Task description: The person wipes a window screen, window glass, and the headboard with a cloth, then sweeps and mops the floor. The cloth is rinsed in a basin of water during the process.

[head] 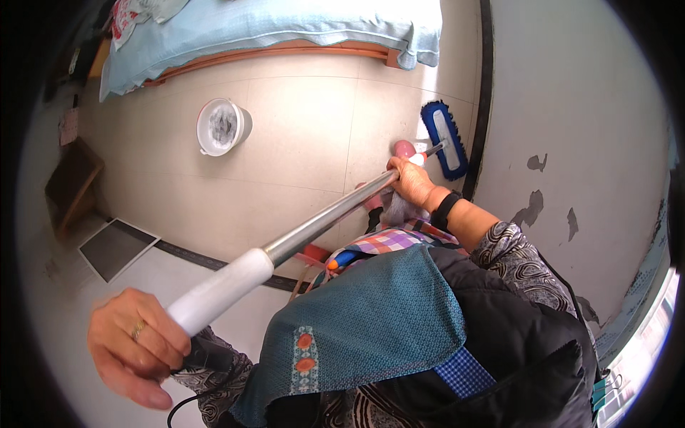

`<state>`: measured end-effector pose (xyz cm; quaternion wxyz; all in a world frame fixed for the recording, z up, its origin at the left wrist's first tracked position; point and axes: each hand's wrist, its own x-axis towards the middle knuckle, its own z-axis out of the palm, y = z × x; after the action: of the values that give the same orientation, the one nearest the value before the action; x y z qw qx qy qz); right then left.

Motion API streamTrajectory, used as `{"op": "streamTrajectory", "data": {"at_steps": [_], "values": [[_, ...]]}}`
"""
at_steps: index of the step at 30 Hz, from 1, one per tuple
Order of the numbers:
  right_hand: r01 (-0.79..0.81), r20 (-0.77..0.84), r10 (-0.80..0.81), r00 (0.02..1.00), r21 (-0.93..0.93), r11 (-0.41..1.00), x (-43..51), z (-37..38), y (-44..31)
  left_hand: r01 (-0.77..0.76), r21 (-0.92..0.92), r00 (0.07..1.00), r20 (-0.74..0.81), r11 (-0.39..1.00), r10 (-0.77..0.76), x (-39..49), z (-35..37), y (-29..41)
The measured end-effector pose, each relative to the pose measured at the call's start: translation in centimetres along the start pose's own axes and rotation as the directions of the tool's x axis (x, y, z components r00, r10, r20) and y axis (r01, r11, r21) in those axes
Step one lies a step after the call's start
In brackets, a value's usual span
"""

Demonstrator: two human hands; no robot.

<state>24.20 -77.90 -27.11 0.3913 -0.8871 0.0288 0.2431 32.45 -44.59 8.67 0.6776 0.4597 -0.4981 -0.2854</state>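
Observation:
A flat mop with a steel pole (326,219) runs slantwise across my front. My left hand (136,345), with a ring on one finger, is wrapped around the end of its white grip (222,291). Farther down, my right hand (415,179) holds the pole close to an orange and white collar (420,158). The blue mop head (444,139) lies on the tiled floor (299,128), long side roughly along the wall base. Just beside the pole, the pink tip of a shoe or slipper (404,148) shows below my right hand.
A white bucket (243,128) with grey, foamy-looking contents stands on the floor. Beyond it is a wooden bed with a light blue cover (278,24). The wall (567,123) at right has peeling patches. A dark-panelled framed board (120,249) and a brown wooden piece (75,182) are at left.

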Motion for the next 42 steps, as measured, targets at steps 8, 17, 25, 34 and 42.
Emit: {"op": "streamTrajectory", "data": {"at_steps": [8,17,25,34,42], "values": [[0.24,-0.048,-0.241,0.969,-0.021,0.971,4.9,3.2,-5.5,-0.152,0.189,0.987,-0.015,0.97,0.158,-3.6,2.9,3.8],[0.443,0.317,-0.372,0.873,-0.191,0.876,10.9,-1.9,-10.9,0.07,0.791,0.901,-0.312,0.608,0.301,-5.8,7.3,6.9],[0.35,-0.07,-0.355,0.932,-0.08,0.933,12.9,-10.4,-8.9,0.408,0.67,0.875,-0.092,-0.621,0.475,1.6,-1.9,2.4],[0.118,-0.485,0.222,0.846,0.575,0.809,15.3,-28.5,2.5,0.79,0.241,0.2,-0.97,0.564,0.136,4.1,-1.4,1.7],[0.087,-0.368,0.637,0.678,0.9,0.427,11.5,-25.3,5.6,0.662,-0.2,-0.24,-0.969,0.722,-0.048,-15.4,-3.7,-0.3]]}}
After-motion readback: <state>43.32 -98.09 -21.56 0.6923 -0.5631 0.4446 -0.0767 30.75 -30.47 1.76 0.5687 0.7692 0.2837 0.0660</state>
